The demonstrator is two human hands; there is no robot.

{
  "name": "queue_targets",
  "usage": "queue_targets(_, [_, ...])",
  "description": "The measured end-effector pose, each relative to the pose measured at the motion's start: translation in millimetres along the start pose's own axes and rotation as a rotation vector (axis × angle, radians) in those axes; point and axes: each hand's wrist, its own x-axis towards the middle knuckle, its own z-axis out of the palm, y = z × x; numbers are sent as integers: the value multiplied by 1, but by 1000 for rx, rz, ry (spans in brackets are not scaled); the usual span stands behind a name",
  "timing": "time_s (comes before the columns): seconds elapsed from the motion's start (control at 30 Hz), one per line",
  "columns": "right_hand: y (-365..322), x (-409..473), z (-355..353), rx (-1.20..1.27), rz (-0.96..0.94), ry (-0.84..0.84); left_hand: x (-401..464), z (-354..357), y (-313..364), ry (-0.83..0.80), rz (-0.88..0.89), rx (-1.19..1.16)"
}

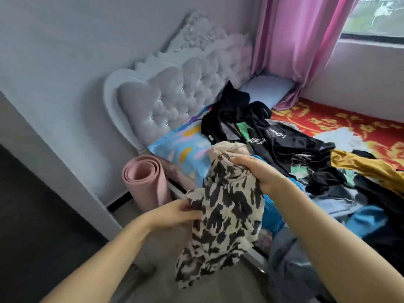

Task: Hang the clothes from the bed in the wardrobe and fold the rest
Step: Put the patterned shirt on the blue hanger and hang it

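cream-black patterned garment (223, 215) | hanging bunched | clothes pile (306, 162) on bed

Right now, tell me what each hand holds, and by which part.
Both grip the animal-print garment: the right hand bunches its top, the left hand pinches its left edge lower down.

Matt knit top (220, 217), shiny velvet tufted headboard (166, 99), foam mat (144, 182).

White graffiti-style lettering on black hoodie (273, 136), bed centre: illegible. Small print on black T-shirt (299, 159), at hoodie's 5 o'clock: blurred.
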Motion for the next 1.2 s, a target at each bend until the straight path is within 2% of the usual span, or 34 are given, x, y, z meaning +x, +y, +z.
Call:
queue_targets(0.07, [-12, -9, 31, -182, -11, -86, -21, -23, -2, 227, 85, 143])
queue_targets(0.13, [-27, -19, 61, -343, -30, -187, -44, -40, 8, 546, 233, 154])
queue_targets(0.17, [-36, -23, 71, -401, -55, -224, -53, -43, 18, 640, 327, 162])
queue_targets(0.23, [-52, -29, 89, -506, -122, -287, -71, -46, 40, 631, 465, 265])
queue_targets(0.3, [-66, -32, 104, -608, -209, -311, -81, -47, 57, 445, 504, 274])
queue_targets(0.33, [-72, -33, 111, -631, -265, -295, -81, -47, 62, 381, 503, 210])
queue_targets(0.37, [-78, -34, 116, -627, -310, -271, -81, -47, 64, 396, 498, 167])
queue_targets(0.43, [-83, -35, 129, -599, -363, -225, -87, -55, 63, 569, 417, 174])
queue_targets(0.5, [-82, -32, 133, -616, -387, -164, -90, -66, 55, 636, 325, 180])
queue_targets(0.57, [-79, -29, 138, -656, -403, -84, -96, -74, 46, 666, 226, 245])
queue_targets(0.67, [-79, -26, 143, -641, -438, 49, -109, -81, 31, 820, 67, 422])
queue_targets(0.77, [-81, -28, 147, -591, -433, 42, -127, -84, 23, 967, 26, 466])
queue_targets(0.83, [-82, -30, 154, -637, -458, 5, -142, -89, 26, 969, -24, 478])
queue_targets(0.9, [-86, -28, 160, -664, -496, 12, -156, -97, 31, 850, -81, 377])
queue_targets(0.97, [-94, -23, 160, -688, -535, 86, -170, -98, 42, 718, -79, 113])
queue_targets(1.0, [-98, -20, 159, -733, -555, 127, -177, -97, 48, 692, -62, -24])
queue_targets(1.07, [-99, -16, 162, -892, -561, 190, -179, -100, 63, 742, 2, -245])
queue_targets(1.13, [-93, -21, 176, -959, -540, 92, -178, -99, 80, 795, 60, -418])
queue_targets(1.2, [-82, -38, 200, -915, -535, -129, -177, -94, 96, 823, 82, -476])
